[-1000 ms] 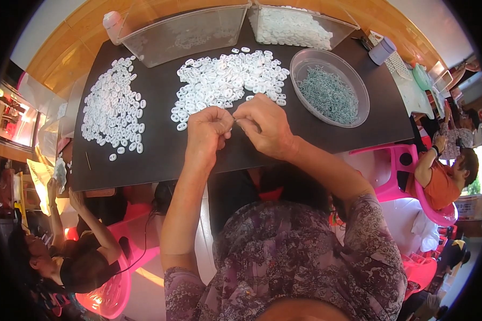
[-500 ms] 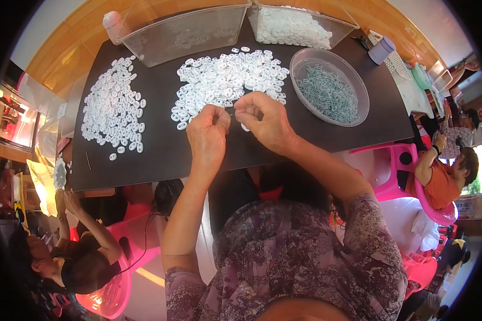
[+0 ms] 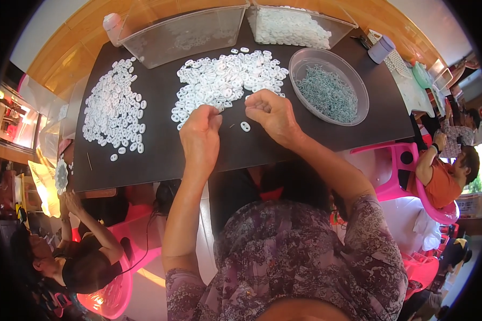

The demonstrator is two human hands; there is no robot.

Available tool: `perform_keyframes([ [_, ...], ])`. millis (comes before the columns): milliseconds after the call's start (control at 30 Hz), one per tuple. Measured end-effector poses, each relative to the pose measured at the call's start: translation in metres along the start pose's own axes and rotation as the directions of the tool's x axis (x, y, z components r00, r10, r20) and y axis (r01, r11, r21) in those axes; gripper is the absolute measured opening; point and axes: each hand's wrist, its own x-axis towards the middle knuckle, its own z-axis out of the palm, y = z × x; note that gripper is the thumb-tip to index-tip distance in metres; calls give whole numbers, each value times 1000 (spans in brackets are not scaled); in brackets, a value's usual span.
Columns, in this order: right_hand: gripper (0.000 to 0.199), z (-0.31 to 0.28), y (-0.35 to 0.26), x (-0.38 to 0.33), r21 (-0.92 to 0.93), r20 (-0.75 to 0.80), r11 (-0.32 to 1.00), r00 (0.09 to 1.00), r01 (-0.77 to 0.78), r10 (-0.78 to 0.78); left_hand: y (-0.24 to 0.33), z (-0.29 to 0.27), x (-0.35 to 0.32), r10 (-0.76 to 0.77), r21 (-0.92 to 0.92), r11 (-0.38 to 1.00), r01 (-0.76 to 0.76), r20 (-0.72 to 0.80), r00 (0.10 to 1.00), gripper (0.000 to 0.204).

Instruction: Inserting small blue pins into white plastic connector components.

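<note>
My left hand (image 3: 201, 139) is closed in a pinch at the near edge of the middle pile of small white oval pieces with two holes (image 3: 217, 77). What its fingers hold, if anything, is hidden. My right hand (image 3: 275, 116) has its fingers curled and thumb pressed in, just right of it; a bit of white shows by its fingertips, and I cannot tell if it is held. Between the hands, a single white oval piece (image 3: 245, 126) lies on the dark table (image 3: 166, 155), beside a tiny thin screw-like piece (image 3: 232, 126). A round clear tub (image 3: 365, 101) of small grey-green screws stands to the right.
A second pile of white oval pieces (image 3: 112, 107) spreads at the left. Two clear bins (image 3: 182, 40) line the back, the right one heaped with white pieces. A lidded jar (image 3: 380, 49) stands back right, a pink-white bottle (image 3: 112, 27) back left. Other people sit at both sides.
My hands have moved apart, left hand to the left and right hand to the right. The single oval piece, partly covered before, now shows fully between them.
</note>
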Motion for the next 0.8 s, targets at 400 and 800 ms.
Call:
perform_keyframes([
  [400,13,6,0,-13,90,49,994,997,-67,62,19,-1,-34,-343,-633,673,382,190,920,9],
  [800,12,10,1,-28,221,55,971,996,-87,77,26,3,-44,-306,-586,695,416,283,909,8],
])
